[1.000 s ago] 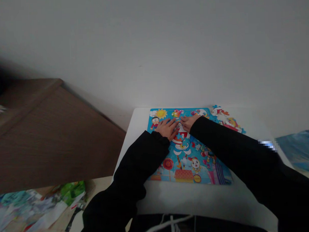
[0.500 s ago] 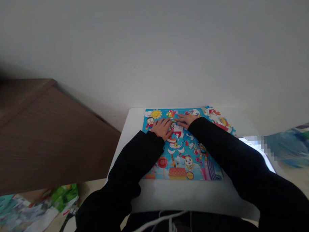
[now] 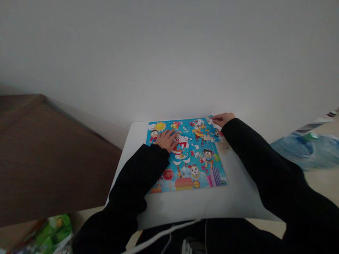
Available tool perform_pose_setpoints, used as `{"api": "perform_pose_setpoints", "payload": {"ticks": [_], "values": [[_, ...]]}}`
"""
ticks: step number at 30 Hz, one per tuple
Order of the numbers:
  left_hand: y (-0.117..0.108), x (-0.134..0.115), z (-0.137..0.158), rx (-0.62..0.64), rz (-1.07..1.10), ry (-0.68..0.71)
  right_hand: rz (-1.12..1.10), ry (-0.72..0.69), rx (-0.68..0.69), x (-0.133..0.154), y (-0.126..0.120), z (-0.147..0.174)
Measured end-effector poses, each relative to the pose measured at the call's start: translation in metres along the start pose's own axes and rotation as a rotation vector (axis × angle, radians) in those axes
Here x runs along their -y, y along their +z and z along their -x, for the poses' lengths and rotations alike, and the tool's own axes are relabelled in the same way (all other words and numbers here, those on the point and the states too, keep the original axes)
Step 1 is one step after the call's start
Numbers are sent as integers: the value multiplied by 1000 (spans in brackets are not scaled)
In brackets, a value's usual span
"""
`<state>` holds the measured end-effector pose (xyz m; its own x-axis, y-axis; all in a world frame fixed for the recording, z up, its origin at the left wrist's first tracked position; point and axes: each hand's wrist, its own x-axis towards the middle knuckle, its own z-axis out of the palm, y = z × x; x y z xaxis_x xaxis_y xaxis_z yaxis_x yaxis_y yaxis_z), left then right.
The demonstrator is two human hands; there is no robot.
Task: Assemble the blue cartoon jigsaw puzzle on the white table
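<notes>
A colourful cartoon jigsaw puzzle (image 3: 197,165) with a blue background lies flat on a small white table. My left hand (image 3: 166,140) rests on its upper left part, fingers spread over the picture. Past the puzzle's upper right corner, my right hand (image 3: 224,118) has its thumb and fingers pinched at the edge of a white and blue puzzle piece (image 3: 210,120). Several loose puzzle pieces (image 3: 217,133) lie under and beside that hand, along the board's right edge; my right hand and sleeve cover some of them.
The white table (image 3: 183,208) stands against a grey wall (image 3: 167,60). To the left is a brown wooden cabinet (image 3: 56,157). Plastic bags (image 3: 55,233) lie on the floor at lower left, and blue plastic (image 3: 312,151) at right. A white cable (image 3: 154,244) crosses in front of me.
My right hand has moved right, from the puzzle's upper middle to the loose pieces beyond its corner. My left hand stays on the puzzle. The whole view has shifted somewhat.
</notes>
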<state>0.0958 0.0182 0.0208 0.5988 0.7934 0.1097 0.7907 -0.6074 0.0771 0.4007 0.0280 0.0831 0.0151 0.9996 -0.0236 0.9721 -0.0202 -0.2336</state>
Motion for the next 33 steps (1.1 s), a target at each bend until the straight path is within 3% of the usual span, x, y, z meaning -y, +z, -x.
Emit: {"api": "perform_pose_setpoints", "payload": {"ticks": [9, 19, 24, 30, 33], "values": [[1, 1, -2, -11, -7, -1, 184, -87, 38, 58, 45, -13], [-3, 0, -1, 13, 2, 13, 66, -147, -4, 39, 34, -22], [-12, 2, -2, 72, 0, 75, 17, -248, 66, 48, 38, -34], [-29, 11, -32, 211, -37, 205, -94, -347, 59, 46, 54, -36], [-30, 4, -52, 188, -72, 202, -143, -382, 25, 41, 59, -34]]}}
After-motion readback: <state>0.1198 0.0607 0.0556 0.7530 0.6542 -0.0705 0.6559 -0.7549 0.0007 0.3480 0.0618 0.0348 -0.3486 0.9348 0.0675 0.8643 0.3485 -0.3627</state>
